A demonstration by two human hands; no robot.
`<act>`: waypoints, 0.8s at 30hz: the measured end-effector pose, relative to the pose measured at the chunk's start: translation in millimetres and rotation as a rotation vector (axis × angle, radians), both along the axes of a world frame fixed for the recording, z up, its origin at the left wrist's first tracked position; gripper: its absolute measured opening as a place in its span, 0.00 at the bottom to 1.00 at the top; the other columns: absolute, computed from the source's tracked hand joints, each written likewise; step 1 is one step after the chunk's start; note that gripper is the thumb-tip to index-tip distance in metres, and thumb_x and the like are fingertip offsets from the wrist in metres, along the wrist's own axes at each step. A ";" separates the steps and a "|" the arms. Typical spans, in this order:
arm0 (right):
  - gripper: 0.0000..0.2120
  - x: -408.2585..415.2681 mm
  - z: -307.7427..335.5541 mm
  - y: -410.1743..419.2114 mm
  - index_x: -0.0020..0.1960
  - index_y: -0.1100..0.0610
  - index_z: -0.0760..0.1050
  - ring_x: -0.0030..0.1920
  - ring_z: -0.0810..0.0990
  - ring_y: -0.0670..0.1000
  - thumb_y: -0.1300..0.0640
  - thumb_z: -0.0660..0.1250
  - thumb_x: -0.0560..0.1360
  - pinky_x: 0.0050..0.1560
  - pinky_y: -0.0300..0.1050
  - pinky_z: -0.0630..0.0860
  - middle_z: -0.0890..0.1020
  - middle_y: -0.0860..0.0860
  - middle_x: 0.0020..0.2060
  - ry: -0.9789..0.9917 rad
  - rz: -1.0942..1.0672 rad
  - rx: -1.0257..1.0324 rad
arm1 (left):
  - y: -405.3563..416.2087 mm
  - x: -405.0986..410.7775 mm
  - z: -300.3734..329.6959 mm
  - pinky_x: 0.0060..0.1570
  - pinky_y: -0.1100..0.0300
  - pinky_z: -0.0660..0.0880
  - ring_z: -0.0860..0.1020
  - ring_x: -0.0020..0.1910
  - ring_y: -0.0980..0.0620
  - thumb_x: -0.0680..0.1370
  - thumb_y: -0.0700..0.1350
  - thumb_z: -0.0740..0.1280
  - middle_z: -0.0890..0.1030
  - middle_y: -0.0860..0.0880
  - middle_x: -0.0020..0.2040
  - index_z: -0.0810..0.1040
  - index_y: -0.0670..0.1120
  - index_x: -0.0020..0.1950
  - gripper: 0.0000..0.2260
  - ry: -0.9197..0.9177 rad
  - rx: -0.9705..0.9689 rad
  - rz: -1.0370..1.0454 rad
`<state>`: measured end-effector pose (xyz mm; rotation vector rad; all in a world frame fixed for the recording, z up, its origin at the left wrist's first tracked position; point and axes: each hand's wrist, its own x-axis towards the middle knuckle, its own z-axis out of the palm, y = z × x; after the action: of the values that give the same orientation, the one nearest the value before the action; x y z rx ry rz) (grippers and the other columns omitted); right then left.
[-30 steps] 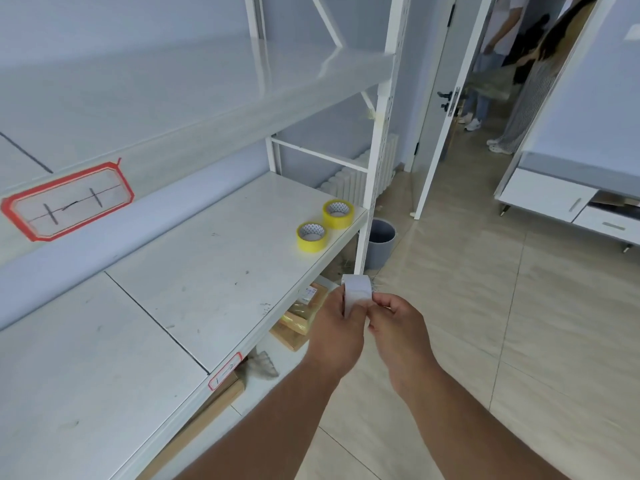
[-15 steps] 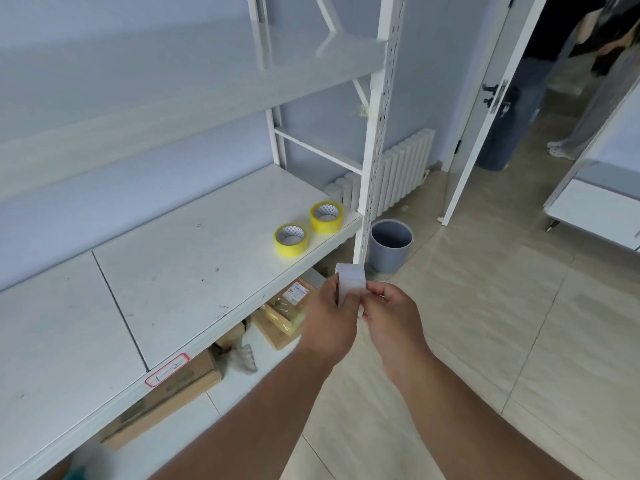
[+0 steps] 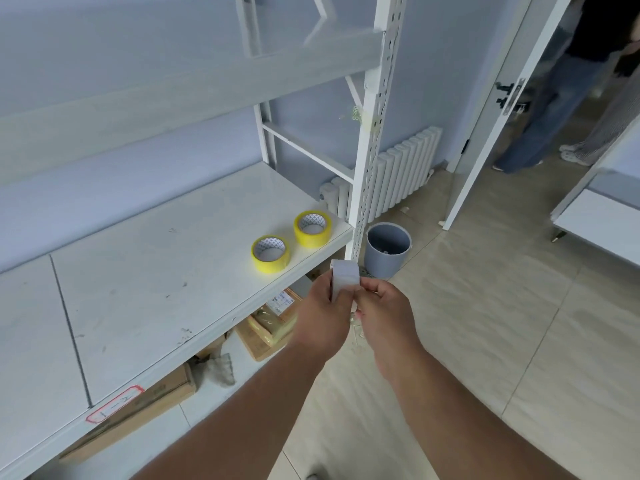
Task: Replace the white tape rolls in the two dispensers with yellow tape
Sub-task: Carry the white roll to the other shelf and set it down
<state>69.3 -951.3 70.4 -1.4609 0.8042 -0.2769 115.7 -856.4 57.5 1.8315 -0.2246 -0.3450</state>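
On the shelf (image 3: pixel 145 271) to your left, the two yellow tape rolls (image 3: pixel 270 253) lie flat near its right front corner, just beside each other and untouched; no dispenser shows, so find one before you reach for them. Your left hand (image 3: pixel 323 315) has its grip curled round the white tape roll (image 3: pixel 344 276), held on edge out past the shelf front, while your right hand (image 3: pixel 386 311) pinches at its near side, seemingly on the loose end or a bit of liner. Steady the roll with the left and let the right do the picking. The grey bin (image 3: pixel 388 249) stands on the floor just beyond for scraps.
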 end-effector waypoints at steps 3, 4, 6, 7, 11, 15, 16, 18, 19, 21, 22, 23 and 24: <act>0.11 11.4 0.2 -15.3 0.55 0.51 0.85 0.45 0.85 0.45 0.59 0.69 0.77 0.47 0.43 0.80 0.88 0.46 0.46 0.007 0.019 -0.004 | -14.2 10.8 0.1 0.54 0.47 0.83 0.85 0.50 0.52 0.79 0.50 0.64 0.87 0.53 0.50 0.82 0.54 0.56 0.09 0.029 0.010 0.019; 0.11 15.3 -0.3 -21.4 0.56 0.51 0.85 0.44 0.84 0.45 0.59 0.68 0.77 0.47 0.43 0.79 0.88 0.46 0.46 0.006 0.029 -0.002 | -19.8 14.3 -0.3 0.55 0.45 0.83 0.86 0.50 0.50 0.79 0.50 0.63 0.88 0.52 0.50 0.82 0.54 0.55 0.09 0.032 0.009 0.025; 0.11 23.8 -1.6 -35.1 0.56 0.51 0.85 0.44 0.84 0.45 0.59 0.68 0.77 0.46 0.43 0.78 0.88 0.47 0.46 0.005 0.052 0.002 | -32.7 20.8 -1.8 0.55 0.42 0.83 0.86 0.50 0.49 0.78 0.51 0.63 0.88 0.51 0.49 0.82 0.54 0.56 0.10 0.036 0.005 0.038; 0.11 27.4 -2.5 -42.7 0.56 0.51 0.85 0.43 0.84 0.46 0.59 0.68 0.77 0.46 0.44 0.78 0.88 0.47 0.46 0.008 0.065 0.003 | -40.1 23.4 -3.5 0.54 0.42 0.83 0.86 0.50 0.49 0.78 0.51 0.63 0.88 0.51 0.49 0.82 0.54 0.56 0.10 0.041 0.003 0.051; 0.10 39.8 -9.8 -79.4 0.51 0.49 0.86 0.44 0.86 0.45 0.60 0.69 0.76 0.49 0.44 0.82 0.89 0.45 0.43 0.002 0.135 0.022 | -74.0 27.2 -6.3 0.50 0.51 0.80 0.85 0.49 0.50 0.81 0.48 0.63 0.88 0.52 0.49 0.82 0.53 0.57 0.09 0.057 0.002 0.127; 0.10 50.4 -15.7 -117.2 0.49 0.49 0.86 0.44 0.86 0.47 0.61 0.68 0.76 0.54 0.51 0.83 0.89 0.46 0.42 -0.004 0.235 0.019 | -107.3 26.7 -8.5 0.48 0.57 0.78 0.84 0.48 0.53 0.80 0.48 0.64 0.88 0.54 0.50 0.82 0.54 0.58 0.10 0.063 -0.003 0.205; 0.10 53.1 -16.8 -126.9 0.47 0.48 0.85 0.45 0.87 0.46 0.61 0.68 0.76 0.55 0.51 0.83 0.89 0.45 0.41 -0.005 0.254 0.020 | -116.3 27.0 -9.0 0.47 0.59 0.76 0.84 0.48 0.54 0.81 0.47 0.64 0.88 0.54 0.50 0.83 0.53 0.59 0.10 0.061 0.008 0.224; 0.09 58.4 -19.0 -143.1 0.46 0.46 0.85 0.46 0.87 0.47 0.59 0.69 0.76 0.57 0.53 0.84 0.89 0.45 0.42 0.004 0.283 0.020 | -130.9 28.2 -9.6 0.46 0.60 0.76 0.84 0.49 0.54 0.81 0.46 0.65 0.88 0.54 0.50 0.83 0.52 0.59 0.09 0.071 0.012 0.265; 0.09 61.9 -20.6 -149.7 0.46 0.46 0.85 0.47 0.87 0.47 0.58 0.70 0.75 0.58 0.54 0.84 0.89 0.45 0.42 0.010 0.295 0.024 | -136.6 29.5 -9.4 0.47 0.58 0.77 0.85 0.49 0.53 0.81 0.47 0.65 0.88 0.54 0.50 0.83 0.52 0.58 0.09 0.079 0.004 0.283; 0.09 70.0 -21.6 -159.1 0.47 0.47 0.85 0.47 0.88 0.47 0.59 0.70 0.75 0.59 0.55 0.84 0.89 0.46 0.43 0.014 0.326 0.037 | -145.6 34.9 -9.4 0.50 0.54 0.80 0.85 0.50 0.52 0.79 0.49 0.65 0.88 0.54 0.50 0.83 0.53 0.58 0.10 0.089 0.003 0.309; 0.09 76.0 -22.6 -162.4 0.48 0.47 0.85 0.48 0.88 0.47 0.59 0.69 0.75 0.59 0.56 0.84 0.89 0.46 0.43 0.022 0.339 0.037 | -148.9 39.0 -9.7 0.50 0.54 0.80 0.85 0.49 0.52 0.79 0.50 0.65 0.88 0.54 0.50 0.83 0.53 0.57 0.10 0.096 0.001 0.317; 0.09 82.9 -24.2 -165.3 0.48 0.48 0.85 0.48 0.88 0.48 0.59 0.69 0.75 0.60 0.57 0.83 0.90 0.46 0.43 0.029 0.352 0.034 | -151.5 44.1 -10.6 0.48 0.56 0.79 0.84 0.47 0.53 0.79 0.49 0.65 0.88 0.53 0.49 0.83 0.52 0.57 0.10 0.101 0.000 0.326; 0.09 90.2 -26.2 -167.1 0.49 0.48 0.86 0.48 0.88 0.48 0.59 0.69 0.75 0.60 0.58 0.83 0.90 0.46 0.44 0.037 0.365 0.037 | -153.4 49.8 -11.2 0.44 0.58 0.77 0.83 0.45 0.54 0.80 0.48 0.66 0.88 0.53 0.48 0.83 0.52 0.55 0.08 0.105 0.002 0.338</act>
<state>159.5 -1118.4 44.3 -1.5491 0.5544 0.0410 165.4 -1009.8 46.3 1.8091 0.1571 -0.2029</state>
